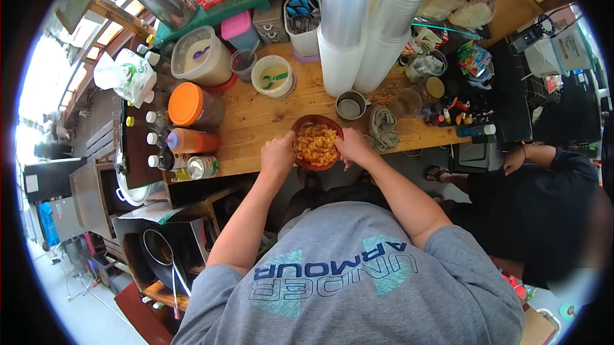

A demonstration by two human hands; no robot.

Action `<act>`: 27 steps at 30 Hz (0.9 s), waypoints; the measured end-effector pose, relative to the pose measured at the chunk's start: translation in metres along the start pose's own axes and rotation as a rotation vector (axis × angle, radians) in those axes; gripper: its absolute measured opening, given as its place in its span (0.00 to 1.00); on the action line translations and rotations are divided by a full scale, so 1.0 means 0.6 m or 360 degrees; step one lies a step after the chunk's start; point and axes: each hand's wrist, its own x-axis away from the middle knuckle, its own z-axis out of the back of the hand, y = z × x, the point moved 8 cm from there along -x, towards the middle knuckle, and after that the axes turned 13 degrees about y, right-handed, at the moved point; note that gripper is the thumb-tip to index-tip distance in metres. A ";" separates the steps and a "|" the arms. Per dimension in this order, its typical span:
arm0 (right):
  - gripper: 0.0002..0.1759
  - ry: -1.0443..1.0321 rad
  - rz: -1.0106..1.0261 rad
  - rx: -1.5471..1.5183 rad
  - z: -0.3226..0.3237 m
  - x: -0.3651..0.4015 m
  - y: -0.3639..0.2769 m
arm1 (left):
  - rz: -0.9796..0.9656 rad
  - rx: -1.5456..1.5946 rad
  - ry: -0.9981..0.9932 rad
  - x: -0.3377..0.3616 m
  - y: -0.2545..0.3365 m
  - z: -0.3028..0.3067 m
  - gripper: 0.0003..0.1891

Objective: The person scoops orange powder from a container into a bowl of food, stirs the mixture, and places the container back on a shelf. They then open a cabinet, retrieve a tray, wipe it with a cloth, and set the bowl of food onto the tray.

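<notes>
A reddish-brown bowl [317, 143] full of orange, pasta-like food sits at the front edge of the wooden counter [256, 114]. My left hand [279, 155] grips its left rim, and my right hand [353, 146] grips the right rim, with some fingers curled below it. Just behind the bowl is a metal cup [351, 105], and a bunched grey cloth [383, 128] lies to the right of my right hand. A white tub [273, 76] with a green spoon stands further back.
Tall stacks of plastic cups [346, 31] rise at the back. Jars, including one with an orange lid [185, 104], and bottles line the left. Small bottles [457, 114] crowd the right. Another person [537, 198] is at the right; a pan [158, 246] sits lower left.
</notes>
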 end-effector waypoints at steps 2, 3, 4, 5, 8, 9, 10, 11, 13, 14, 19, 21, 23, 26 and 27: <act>0.17 0.0019 -0.0013 -0.0060 0.003 0.003 -0.007 | 0.0203 -0.0151 -0.0204 0.020 -0.014 -0.019 0.09; 0.17 0.0028 -0.0009 -0.0062 0.007 -0.002 -0.013 | 0.0194 -0.0149 -0.0199 0.023 -0.009 -0.024 0.09; 0.17 0.0028 -0.0021 -0.0073 0.005 -0.002 -0.013 | 0.0242 -0.0034 -0.0164 0.032 -0.005 -0.029 0.08; 0.17 0.0016 -0.0037 -0.0082 0.000 0.004 -0.010 | 0.0301 0.0077 -0.0135 0.045 -0.004 -0.033 0.08; 0.16 0.0021 -0.0057 -0.0083 0.002 0.006 -0.010 | 0.0348 0.0120 -0.0229 0.045 0.015 -0.038 0.08; 0.16 0.0027 -0.0056 -0.0081 0.005 0.003 -0.009 | 0.0345 0.0124 -0.0226 0.042 0.024 -0.024 0.08; 0.16 0.0019 -0.0062 -0.0119 0.004 0.003 -0.006 | 0.0360 0.0109 -0.0238 0.046 0.035 -0.001 0.08; 0.16 0.0007 -0.0067 -0.0158 0.003 0.002 -0.004 | 0.0379 0.0091 -0.0249 0.054 0.040 0.012 0.08; 0.16 0.0004 -0.0102 -0.0122 0.005 -0.004 0.000 | 0.0262 0.0027 -0.0311 0.078 0.044 0.010 0.08; 0.15 -0.0001 -0.0140 -0.0084 0.003 -0.003 0.006 | 0.0147 -0.0035 -0.0376 0.091 0.046 0.004 0.09; 0.17 0.0023 -0.0109 -0.0110 0.007 0.004 -0.005 | 0.0063 -0.0049 -0.0205 0.067 0.046 0.008 0.11; 0.17 0.0041 -0.0108 -0.0158 0.013 0.001 -0.006 | 0.0179 -0.0012 -0.0225 0.060 0.050 0.038 0.12; 0.17 0.0010 -0.0112 -0.0102 0.009 -0.001 0.001 | 0.0084 -0.0067 -0.0313 0.079 0.055 0.019 0.11; 0.17 -0.0003 -0.0129 -0.0066 0.005 -0.007 0.005 | -0.0031 -0.0147 -0.0311 0.074 0.045 -0.002 0.09; 0.17 0.0011 -0.0131 -0.0072 0.008 -0.007 -0.001 | -0.0061 -0.0152 -0.0222 0.056 0.044 0.004 0.09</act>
